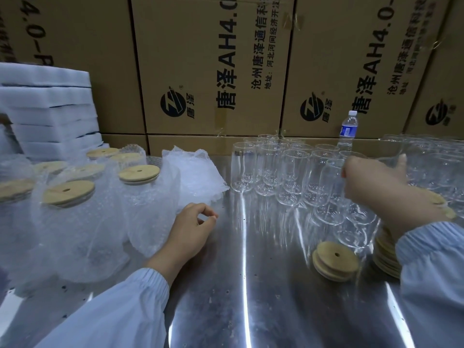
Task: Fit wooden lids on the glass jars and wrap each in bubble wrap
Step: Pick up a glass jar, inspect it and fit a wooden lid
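1. Here, clear glass jars [276,167], open-mouthed and unlidded, stand packed rim to rim right of centre on the shiny steel table [251,310]. More of them crowd the right edge of the frame.
2. The right hand [371,182] reaches over the nearest jars of the group, fingers curled downward and thumb sticking out toward the upper right. I cannot tell whether it has hold of a jar (glass against glass, some blur).
3. The left hand [193,229] rests on the table at centre, just beside a loose sheet of clear bubble wrap [198,172]. Its fingers are loosely curled, thumb tip close to forefinger; I cannot tell if any film is pinched between them.
4. A round pale wooden lid [335,257] with a centre hole lies flat at lower right. Next to it is a stack of wooden lids [386,259].
5. Wrapped, lidded jars [67,197] stand at the left of the frame.
6. Handling, as I judge it:
   - The jars are rigid, smooth, probably slippery and breakable. Take one round the body below the rim and lift it straight up, since its neighbours stand very close.
   - The lids are light and stiff, and are best held by the edge.
   - The wrap is limp and nearly weightless.
7. Hard to read:
   - The lid stack is partly hidden by the right sleeve.
   - The jars at the right edge smear together.
   - The outlines of the wrapped jars blur under the film.
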